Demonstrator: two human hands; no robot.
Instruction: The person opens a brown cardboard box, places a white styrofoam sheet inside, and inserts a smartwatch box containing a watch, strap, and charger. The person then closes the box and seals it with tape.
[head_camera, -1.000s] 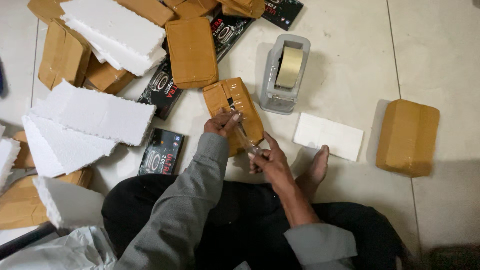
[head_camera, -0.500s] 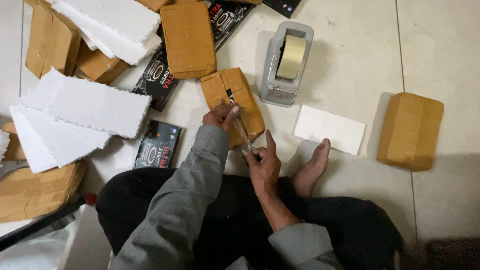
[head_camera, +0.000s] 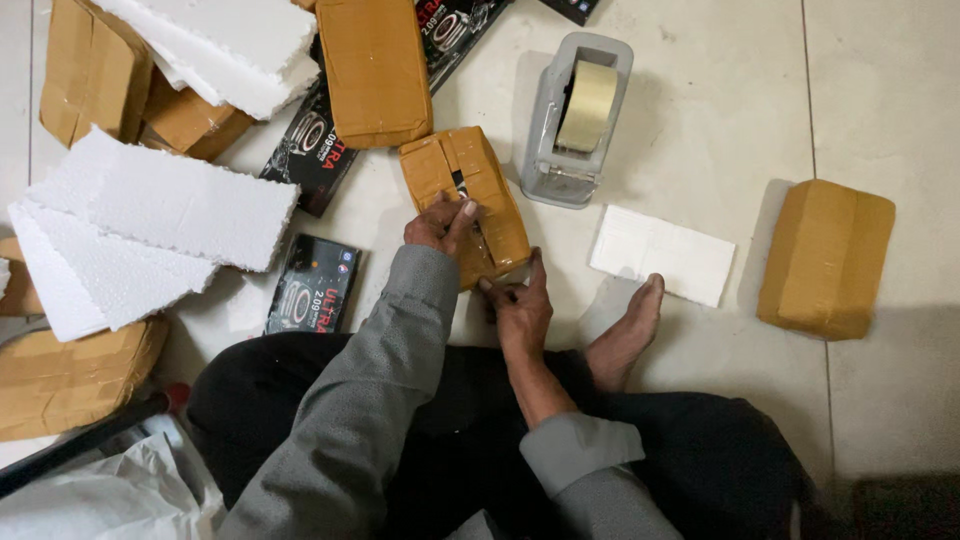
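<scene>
A small parcel wrapped in brown tape (head_camera: 470, 190) lies on the tiled floor in front of my crossed legs. My left hand (head_camera: 438, 222) rests on its near left side, thumb and fingers pressing the tape down. At the parcel's near corner, my right hand (head_camera: 518, 305) touches the edge with its fingertips. Any strip of tape between the hands is too thin to make out.
A grey tape dispenser (head_camera: 572, 120) with a brown roll stands just beyond the parcel. White foam slabs (head_camera: 150, 215), black printed boxes (head_camera: 312, 290) and other brown parcels (head_camera: 372, 68) lie to the left. A foam piece (head_camera: 662, 255) and a wrapped parcel (head_camera: 825, 258) sit right. My bare foot (head_camera: 625, 335) rests nearby.
My right hand has moved in from holding a stretched strip of tape to the parcel's near corner. The left hand has stayed on the parcel. The view has shifted slightly.
</scene>
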